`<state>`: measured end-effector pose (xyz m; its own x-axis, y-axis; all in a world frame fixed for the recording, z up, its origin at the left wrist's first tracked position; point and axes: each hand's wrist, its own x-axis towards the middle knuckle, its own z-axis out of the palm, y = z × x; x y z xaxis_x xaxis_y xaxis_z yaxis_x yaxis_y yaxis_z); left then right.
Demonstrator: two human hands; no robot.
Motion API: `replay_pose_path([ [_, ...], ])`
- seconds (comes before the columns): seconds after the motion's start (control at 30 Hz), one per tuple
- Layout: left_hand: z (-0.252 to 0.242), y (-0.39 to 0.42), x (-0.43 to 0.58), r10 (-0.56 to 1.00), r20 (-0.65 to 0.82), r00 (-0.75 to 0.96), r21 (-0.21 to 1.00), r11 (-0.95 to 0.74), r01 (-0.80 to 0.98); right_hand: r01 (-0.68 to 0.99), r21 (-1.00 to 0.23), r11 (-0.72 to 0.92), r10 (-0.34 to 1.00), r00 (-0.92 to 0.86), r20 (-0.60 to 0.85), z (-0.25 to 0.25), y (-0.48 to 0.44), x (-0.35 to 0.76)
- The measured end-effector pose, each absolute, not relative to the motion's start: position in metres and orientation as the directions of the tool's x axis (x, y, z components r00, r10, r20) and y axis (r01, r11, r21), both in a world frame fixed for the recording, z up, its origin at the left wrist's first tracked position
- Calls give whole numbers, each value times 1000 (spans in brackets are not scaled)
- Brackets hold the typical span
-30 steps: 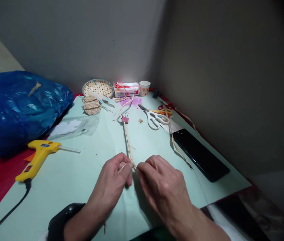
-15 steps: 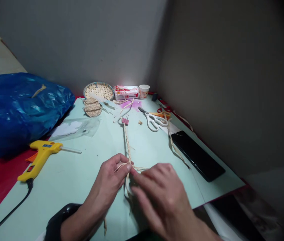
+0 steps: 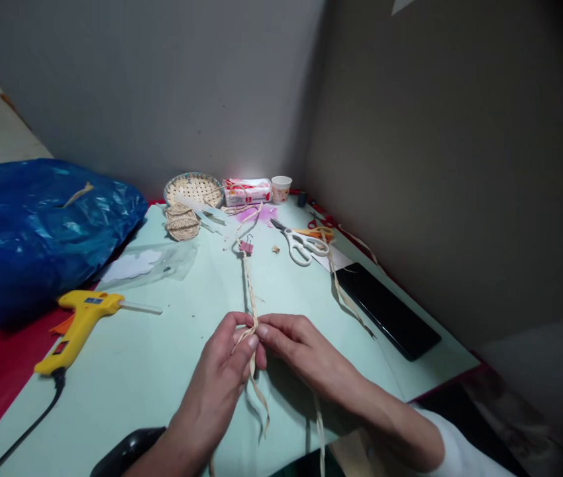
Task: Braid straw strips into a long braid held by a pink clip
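A thin braid of pale straw strands (image 3: pixel 250 288) runs down the table toward me, its far part gripped by a pink binder clip (image 3: pixel 246 247). At its near end my left hand (image 3: pixel 224 358) pinches the strands between thumb and fingers. My right hand (image 3: pixel 301 344) meets it there, thumb and index finger closed on the same spot. Loose strand ends hang below both hands, one under the left thumb and another beneath the right wrist. The fingertips partly hide where the strands cross.
Left lie a yellow glue gun (image 3: pixel 75 328), a blue plastic bag (image 3: pixel 38 238) and a clear packet (image 3: pixel 162 262). Behind are a woven basket (image 3: pixel 195 189), a coiled straw piece (image 3: pixel 182 223), a tissue pack (image 3: pixel 247 192) and a paper cup (image 3: pixel 281 188). White scissors (image 3: pixel 301 245) and a black phone (image 3: pixel 388 311) lie right.
My right hand has come in from a blurred, spread position to pinch the braid's end beside my left hand. The view has shifted slightly. The left hand keeps its hold.
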<state>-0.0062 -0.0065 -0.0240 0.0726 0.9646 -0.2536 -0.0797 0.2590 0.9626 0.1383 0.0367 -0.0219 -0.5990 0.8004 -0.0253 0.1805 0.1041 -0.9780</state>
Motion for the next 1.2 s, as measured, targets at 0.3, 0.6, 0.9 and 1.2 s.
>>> replay_pose_path([
  [0.3,-11,-13,-5,994,-106,-17,889,102,447,176,-980,91,868,-497,-9,-28,31,136],
  [0.6,-12,-22,-10,987,160,-30,615,-76,785,102,-991,85,884,-467,28,-31,29,134],
  [0.9,-19,-37,7,963,267,-33,527,-117,842,-99,-985,-144,848,-525,-71,-23,32,138],
  [1.2,2,-45,1,949,310,-47,650,-176,739,-262,-893,-367,797,-583,-157,-27,40,144],
])
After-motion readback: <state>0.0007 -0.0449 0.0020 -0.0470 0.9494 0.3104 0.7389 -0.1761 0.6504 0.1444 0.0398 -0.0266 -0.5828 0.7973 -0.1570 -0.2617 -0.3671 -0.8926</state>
